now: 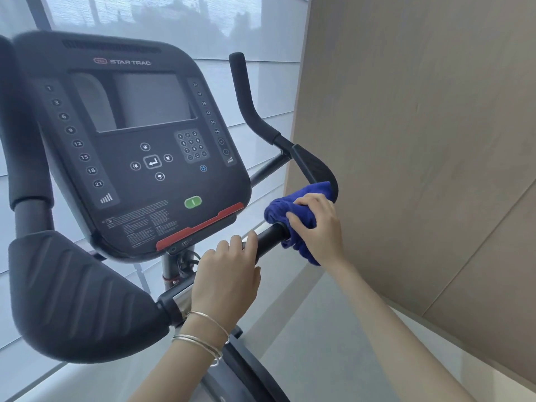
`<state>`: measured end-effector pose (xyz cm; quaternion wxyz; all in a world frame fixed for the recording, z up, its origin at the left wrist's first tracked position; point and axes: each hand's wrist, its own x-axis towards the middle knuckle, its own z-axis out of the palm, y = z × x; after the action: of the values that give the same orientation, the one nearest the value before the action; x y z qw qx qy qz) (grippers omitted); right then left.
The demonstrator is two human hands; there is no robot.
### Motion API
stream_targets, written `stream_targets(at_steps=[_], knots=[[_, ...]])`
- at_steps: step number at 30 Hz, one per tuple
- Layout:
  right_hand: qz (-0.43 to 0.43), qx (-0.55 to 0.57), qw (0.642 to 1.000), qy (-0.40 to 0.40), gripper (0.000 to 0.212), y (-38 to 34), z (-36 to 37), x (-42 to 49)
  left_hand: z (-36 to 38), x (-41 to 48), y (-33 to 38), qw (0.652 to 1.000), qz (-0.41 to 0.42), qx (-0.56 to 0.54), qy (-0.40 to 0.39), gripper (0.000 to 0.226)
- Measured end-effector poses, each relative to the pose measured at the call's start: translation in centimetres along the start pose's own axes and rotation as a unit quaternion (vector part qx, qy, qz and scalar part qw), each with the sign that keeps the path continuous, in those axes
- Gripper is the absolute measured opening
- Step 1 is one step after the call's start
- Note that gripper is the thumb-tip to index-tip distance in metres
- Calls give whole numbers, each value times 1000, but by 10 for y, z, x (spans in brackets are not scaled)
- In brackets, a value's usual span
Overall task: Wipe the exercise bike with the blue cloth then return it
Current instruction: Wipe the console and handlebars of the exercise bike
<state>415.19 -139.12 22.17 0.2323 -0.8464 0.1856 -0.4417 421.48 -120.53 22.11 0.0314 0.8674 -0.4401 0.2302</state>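
The exercise bike's black console [139,146] fills the left and middle of the view, with a dark screen and a green button. A black handlebar [271,235] runs out to the right below it. My right hand [317,224] grips the blue cloth [293,211], which is wrapped round the handlebar's right part near the elbow pad. My left hand [229,271] curls round the same bar just left of the cloth, bracelets on its wrist.
A padded left elbow rest [78,297] bulges at the lower left. The upright right handle [246,100] rises beyond the cloth. A beige panelled wall [420,140] stands close on the right; a shaded window lies behind the bike.
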Motion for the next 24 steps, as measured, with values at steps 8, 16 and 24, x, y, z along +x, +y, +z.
stream_targets(at_steps=[8, 16, 24], knots=[[31, 2, 999, -7, 17, 12, -11, 10, -1, -1, -1, 1000, 6, 7, 7, 53], [-17, -38, 998, -52, 15, 47, -39, -52, 0, -1, 0, 1000, 7, 13, 16, 52], [-100, -65, 985, -124, 17, 37, -18, -61, 0, -1, -2, 1000, 10, 20, 17, 52]])
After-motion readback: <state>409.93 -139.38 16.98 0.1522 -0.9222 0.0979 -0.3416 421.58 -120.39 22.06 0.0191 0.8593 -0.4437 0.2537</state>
